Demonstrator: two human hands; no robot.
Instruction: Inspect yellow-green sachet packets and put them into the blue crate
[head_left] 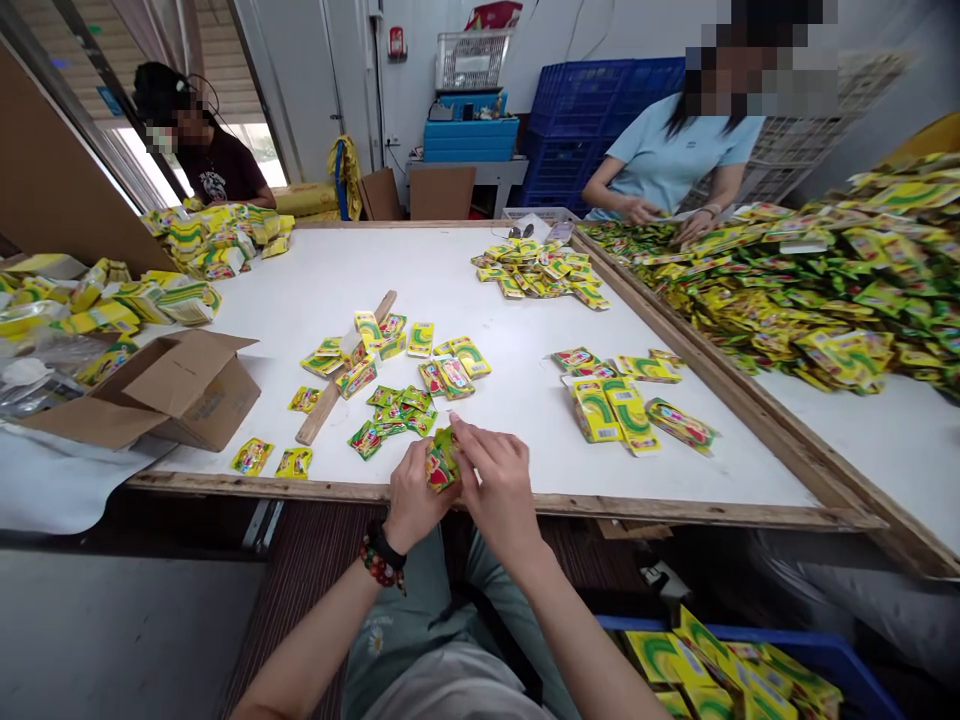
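Observation:
Close to the table's front edge, my left hand point(415, 492) is closed around a few small green packets point(441, 460) with red print. My right hand point(496, 478) meets it from the other side, its fingers bent onto the same packets. Just beyond lies a loose group of green packets point(390, 412). Behind them are yellow-and-green boxes point(454, 376), some leaning on a wooden strip point(321, 412). Two yellow packets point(294, 462) lie to the left near the edge.
More yellow boxes point(600, 410) lie at right, and a packet pile point(536, 268) sits further back. An open carton point(195, 390) stands at left. A wooden rail point(697, 340) borders a large heap point(840, 290). A blue crate point(825, 650) holds boxes below. Two people sit across.

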